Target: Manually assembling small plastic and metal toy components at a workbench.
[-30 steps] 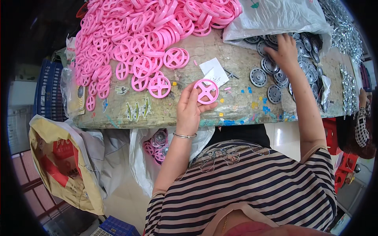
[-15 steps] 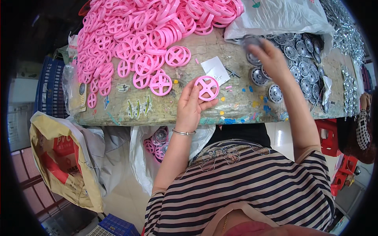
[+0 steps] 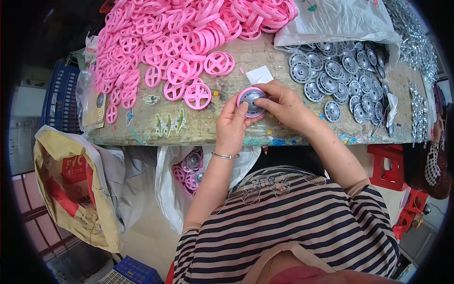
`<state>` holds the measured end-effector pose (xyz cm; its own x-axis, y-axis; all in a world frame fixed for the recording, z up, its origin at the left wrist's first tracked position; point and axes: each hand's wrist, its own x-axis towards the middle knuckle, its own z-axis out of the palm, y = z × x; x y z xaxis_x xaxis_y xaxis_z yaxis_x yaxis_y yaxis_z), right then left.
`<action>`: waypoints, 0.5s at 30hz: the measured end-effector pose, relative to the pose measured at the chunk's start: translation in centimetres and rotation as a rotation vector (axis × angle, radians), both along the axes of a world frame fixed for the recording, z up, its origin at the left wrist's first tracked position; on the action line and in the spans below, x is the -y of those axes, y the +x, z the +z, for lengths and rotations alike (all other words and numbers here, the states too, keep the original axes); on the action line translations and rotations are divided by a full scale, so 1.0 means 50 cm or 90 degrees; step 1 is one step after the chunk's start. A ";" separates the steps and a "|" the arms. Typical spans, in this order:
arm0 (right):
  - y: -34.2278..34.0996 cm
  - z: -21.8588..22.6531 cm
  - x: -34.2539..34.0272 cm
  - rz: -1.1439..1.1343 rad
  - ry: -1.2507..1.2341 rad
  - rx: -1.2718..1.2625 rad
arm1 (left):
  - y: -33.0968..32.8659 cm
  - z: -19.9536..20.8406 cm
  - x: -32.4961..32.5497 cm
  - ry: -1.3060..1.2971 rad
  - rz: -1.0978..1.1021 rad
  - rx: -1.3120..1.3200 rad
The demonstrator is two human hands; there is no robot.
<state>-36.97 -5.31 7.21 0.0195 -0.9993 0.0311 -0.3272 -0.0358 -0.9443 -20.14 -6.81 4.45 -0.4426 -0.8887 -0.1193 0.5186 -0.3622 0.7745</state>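
Note:
My left hand (image 3: 231, 124) grips a pink plastic wheel (image 3: 241, 93) by its edge, just above the table's near side. A grey, silvery hubcap-like disc (image 3: 253, 96) lies over the face of that wheel, inside its pink rim. From the right, my right hand (image 3: 286, 107) is closed on the disc, its thumb against the face and its other fingers round the far edge. Whether the disc is fully seated I cannot tell. Left and beyond lies a large heap of pink four-spoked wheels (image 3: 197, 96). To the right, many grey discs (image 3: 332, 111) are spread out.
A white plastic bag (image 3: 336, 26) lies behind the discs, with silver tinsel (image 3: 418, 42) beyond. Below the table edge (image 3: 198, 138), a white sack (image 3: 165, 199) holds pink wheels with grey discs. A yellowish sack (image 3: 111, 222) gapes at left. Red stools (image 3: 385, 168) stand at right.
My right hand has come from the disc pile to the left, bringing a grey disc onto the pink wheel. My left hand still holds the wheel.

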 end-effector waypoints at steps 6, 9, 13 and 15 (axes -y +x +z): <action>0.002 0.018 0.008 -0.005 0.094 -0.048 | -0.004 -0.010 -0.006 -0.040 0.022 0.037; 0.006 0.006 0.000 -0.017 0.064 -0.033 | -0.007 -0.014 -0.009 -0.062 0.046 0.073; 0.022 0.012 -0.012 0.011 0.066 0.031 | 0.011 0.000 -0.026 -0.072 0.063 0.110; 0.028 0.022 -0.008 0.018 0.085 -0.011 | 0.016 -0.001 -0.029 -0.082 0.070 0.131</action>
